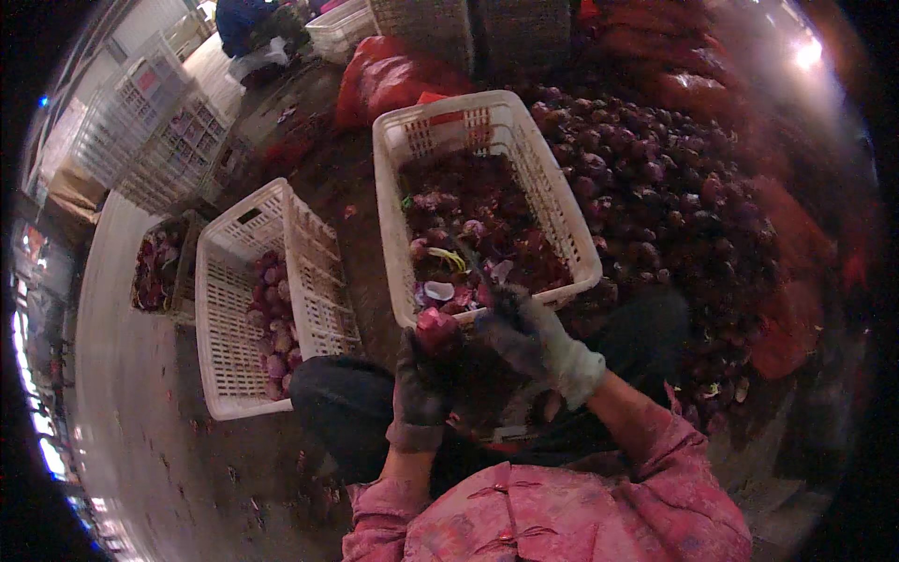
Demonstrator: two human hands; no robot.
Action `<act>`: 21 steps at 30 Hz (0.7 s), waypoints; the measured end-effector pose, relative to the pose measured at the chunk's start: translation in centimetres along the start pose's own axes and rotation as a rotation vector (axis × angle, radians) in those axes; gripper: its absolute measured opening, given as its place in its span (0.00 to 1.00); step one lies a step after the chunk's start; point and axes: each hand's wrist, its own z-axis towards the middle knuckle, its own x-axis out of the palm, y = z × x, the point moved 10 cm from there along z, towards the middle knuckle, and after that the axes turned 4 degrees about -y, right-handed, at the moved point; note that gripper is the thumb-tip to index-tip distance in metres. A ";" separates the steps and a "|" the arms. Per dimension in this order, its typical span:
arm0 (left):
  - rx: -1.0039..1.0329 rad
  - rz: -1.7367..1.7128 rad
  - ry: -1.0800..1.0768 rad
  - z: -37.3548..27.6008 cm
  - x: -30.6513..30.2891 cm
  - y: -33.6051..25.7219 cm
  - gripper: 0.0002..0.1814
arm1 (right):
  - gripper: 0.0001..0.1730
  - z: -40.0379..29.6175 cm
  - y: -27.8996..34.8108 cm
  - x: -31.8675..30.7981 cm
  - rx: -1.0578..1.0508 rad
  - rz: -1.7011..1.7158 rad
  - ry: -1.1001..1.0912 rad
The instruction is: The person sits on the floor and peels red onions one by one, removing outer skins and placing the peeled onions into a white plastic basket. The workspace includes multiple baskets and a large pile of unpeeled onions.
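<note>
Gloved in dark, dirty fabric, my left hand is closed around a red onion at the near edge of a white plastic crate. My right hand, in a grey and white glove, grips a knife whose dark blade points up and left over that crate. Loose onion skins, a few onion pieces and a yellow-green sprout lie inside it. To the left, a second white crate holds whole red onions.
A large heap of red onions spreads on the right beside red mesh sacks. Another red sack lies beyond the middle crate. Stacked crates and a smaller filled crate stand left. A person is at the far upper left.
</note>
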 end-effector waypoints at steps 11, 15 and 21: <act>0.324 0.128 -0.334 0.0 -7.1 -4.8 0.25 | 0.29 2.2 -9.6 0.8 -0.470 -0.929 0.200; 0.252 0.045 -0.319 0.2 -6.4 -4.0 0.26 | 0.27 4.5 -9.7 -2.2 -0.150 -1.045 0.095; 0.159 0.172 -0.246 0.7 -6.5 -2.5 0.27 | 0.28 0.3 -5.5 2.6 -0.283 -1.073 0.176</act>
